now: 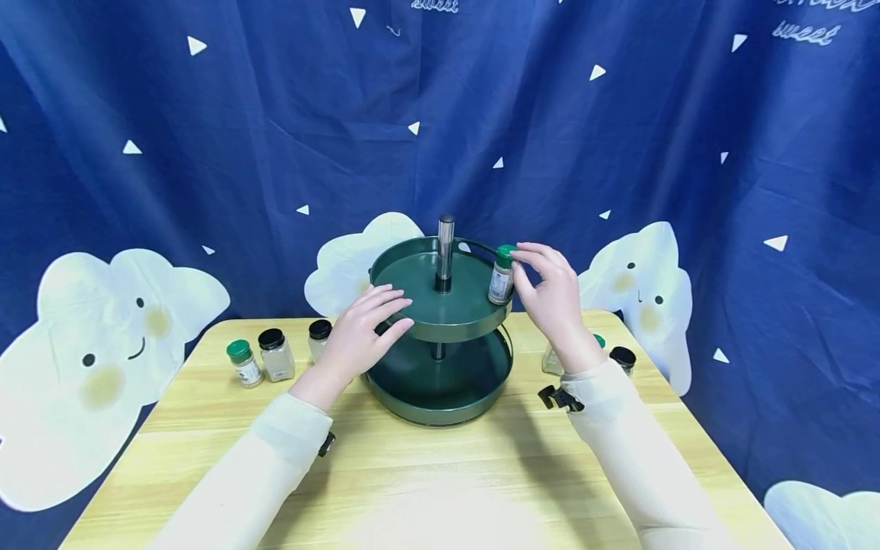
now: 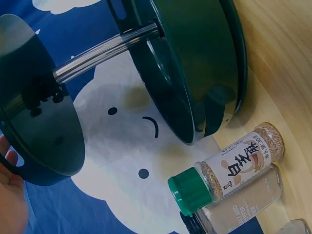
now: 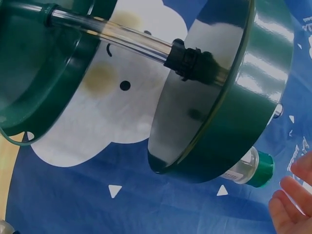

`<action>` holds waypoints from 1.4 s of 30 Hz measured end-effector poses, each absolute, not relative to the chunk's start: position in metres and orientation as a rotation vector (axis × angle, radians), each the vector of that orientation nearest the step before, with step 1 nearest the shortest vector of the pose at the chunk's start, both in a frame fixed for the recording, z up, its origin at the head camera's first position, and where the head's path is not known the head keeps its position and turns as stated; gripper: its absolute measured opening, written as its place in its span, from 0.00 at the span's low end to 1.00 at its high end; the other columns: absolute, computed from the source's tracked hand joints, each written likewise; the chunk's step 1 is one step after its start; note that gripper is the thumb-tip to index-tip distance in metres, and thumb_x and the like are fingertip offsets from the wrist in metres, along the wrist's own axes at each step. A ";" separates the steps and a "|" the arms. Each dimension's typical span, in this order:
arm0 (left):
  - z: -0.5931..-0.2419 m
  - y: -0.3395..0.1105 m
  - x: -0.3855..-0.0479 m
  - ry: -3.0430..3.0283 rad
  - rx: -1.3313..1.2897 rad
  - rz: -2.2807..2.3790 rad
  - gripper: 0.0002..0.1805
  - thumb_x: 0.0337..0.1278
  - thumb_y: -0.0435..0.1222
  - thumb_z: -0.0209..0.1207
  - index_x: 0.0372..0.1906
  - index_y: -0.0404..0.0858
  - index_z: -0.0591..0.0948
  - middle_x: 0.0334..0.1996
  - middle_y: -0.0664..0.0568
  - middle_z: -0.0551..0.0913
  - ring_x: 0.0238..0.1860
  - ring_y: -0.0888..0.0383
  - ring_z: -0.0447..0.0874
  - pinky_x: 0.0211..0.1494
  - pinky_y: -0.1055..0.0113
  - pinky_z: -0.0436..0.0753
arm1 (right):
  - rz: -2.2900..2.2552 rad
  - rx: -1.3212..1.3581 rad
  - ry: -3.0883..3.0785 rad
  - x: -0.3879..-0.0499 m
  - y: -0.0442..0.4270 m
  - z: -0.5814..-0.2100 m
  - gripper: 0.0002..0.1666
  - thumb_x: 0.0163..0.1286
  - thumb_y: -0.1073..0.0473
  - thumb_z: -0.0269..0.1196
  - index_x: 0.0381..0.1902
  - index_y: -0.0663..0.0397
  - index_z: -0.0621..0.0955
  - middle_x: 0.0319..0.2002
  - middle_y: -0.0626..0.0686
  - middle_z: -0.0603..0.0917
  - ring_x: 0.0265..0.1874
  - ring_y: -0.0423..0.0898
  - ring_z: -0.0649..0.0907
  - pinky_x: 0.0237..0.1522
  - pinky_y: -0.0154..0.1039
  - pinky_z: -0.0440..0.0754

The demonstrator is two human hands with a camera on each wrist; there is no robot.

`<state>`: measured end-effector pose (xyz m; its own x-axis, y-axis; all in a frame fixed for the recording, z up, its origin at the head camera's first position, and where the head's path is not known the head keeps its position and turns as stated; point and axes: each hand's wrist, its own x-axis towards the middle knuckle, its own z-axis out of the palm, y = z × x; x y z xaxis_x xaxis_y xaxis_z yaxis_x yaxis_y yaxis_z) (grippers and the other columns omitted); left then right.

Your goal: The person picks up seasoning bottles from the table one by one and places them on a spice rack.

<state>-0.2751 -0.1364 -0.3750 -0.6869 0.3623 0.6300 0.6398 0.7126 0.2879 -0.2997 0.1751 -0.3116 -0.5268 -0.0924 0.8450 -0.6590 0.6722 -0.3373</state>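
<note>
A dark green two-tier round rack (image 1: 440, 331) stands on the table, with a metal post (image 1: 446, 244) rising through its upper tray. On the right side of that tray stands a small spice jar (image 1: 500, 284) with a green cap. My right hand (image 1: 552, 294) is beside the jar; in the right wrist view its fingers (image 3: 292, 195) are spread a little apart from the cap. At the upper tray's left rim is my left hand (image 1: 360, 330), fingers extended. The left wrist view shows its fingertips (image 2: 9, 168) by the tray's handle opening.
Left of the rack are a green-capped jar (image 1: 244, 363) and black-capped jars (image 1: 276, 356) (image 1: 319, 339). Behind my right wrist, partly hidden, are a green-capped jar (image 1: 551, 360) and a black-capped jar (image 1: 623, 359). A blue curtain (image 1: 440, 92) hangs behind the wooden table (image 1: 426, 481).
</note>
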 end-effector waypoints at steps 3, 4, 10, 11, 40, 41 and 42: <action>-0.374 -0.136 -0.274 -2.378 -0.759 -0.676 0.24 0.67 0.51 0.60 0.62 0.45 0.82 0.65 0.50 0.78 0.72 0.50 0.67 0.77 0.51 0.61 | 0.834 0.588 -2.011 -0.297 0.178 -0.313 0.10 0.67 0.65 0.66 0.45 0.60 0.88 0.51 0.56 0.86 0.53 0.57 0.82 0.57 0.54 0.78; -0.374 -0.136 -0.274 -2.378 -0.758 -0.679 0.24 0.67 0.51 0.61 0.62 0.45 0.82 0.65 0.50 0.78 0.72 0.50 0.67 0.77 0.50 0.61 | 0.836 0.589 -2.011 -0.296 0.179 -0.313 0.10 0.68 0.65 0.66 0.46 0.60 0.88 0.51 0.57 0.86 0.53 0.57 0.82 0.56 0.54 0.78; -0.373 -0.135 -0.273 -2.372 -0.759 -0.695 0.24 0.67 0.51 0.61 0.61 0.44 0.82 0.64 0.50 0.79 0.72 0.50 0.67 0.78 0.51 0.59 | 0.842 0.587 -2.023 -0.292 0.183 -0.315 0.11 0.67 0.66 0.66 0.46 0.61 0.88 0.50 0.57 0.86 0.52 0.57 0.81 0.57 0.53 0.77; -0.373 -0.135 -0.274 -2.370 -0.759 -0.692 0.24 0.67 0.51 0.61 0.61 0.45 0.82 0.64 0.50 0.79 0.72 0.50 0.67 0.78 0.52 0.59 | 0.842 0.586 -2.024 -0.291 0.183 -0.316 0.11 0.67 0.67 0.66 0.46 0.61 0.88 0.50 0.57 0.86 0.52 0.57 0.81 0.57 0.53 0.77; -0.374 -0.136 -0.274 -2.368 -0.759 -0.694 0.24 0.67 0.51 0.61 0.62 0.45 0.82 0.64 0.50 0.78 0.72 0.50 0.67 0.77 0.51 0.60 | 0.885 0.527 -2.020 -0.278 0.198 -0.333 0.10 0.66 0.66 0.66 0.45 0.61 0.88 0.49 0.57 0.86 0.51 0.56 0.82 0.54 0.54 0.78; -0.375 -0.136 -0.274 -2.365 -0.760 -0.693 0.24 0.67 0.51 0.61 0.62 0.45 0.82 0.64 0.50 0.79 0.72 0.50 0.67 0.77 0.51 0.60 | 0.889 0.524 -2.018 -0.278 0.199 -0.334 0.10 0.66 0.67 0.67 0.45 0.61 0.88 0.49 0.57 0.86 0.52 0.56 0.82 0.55 0.54 0.78; -0.375 -0.136 -0.274 -2.361 -0.763 -0.692 0.24 0.67 0.51 0.61 0.62 0.45 0.82 0.64 0.50 0.79 0.72 0.50 0.67 0.77 0.51 0.60 | 0.892 0.521 -2.018 -0.278 0.199 -0.335 0.10 0.66 0.67 0.67 0.45 0.61 0.88 0.49 0.57 0.86 0.52 0.55 0.82 0.55 0.54 0.78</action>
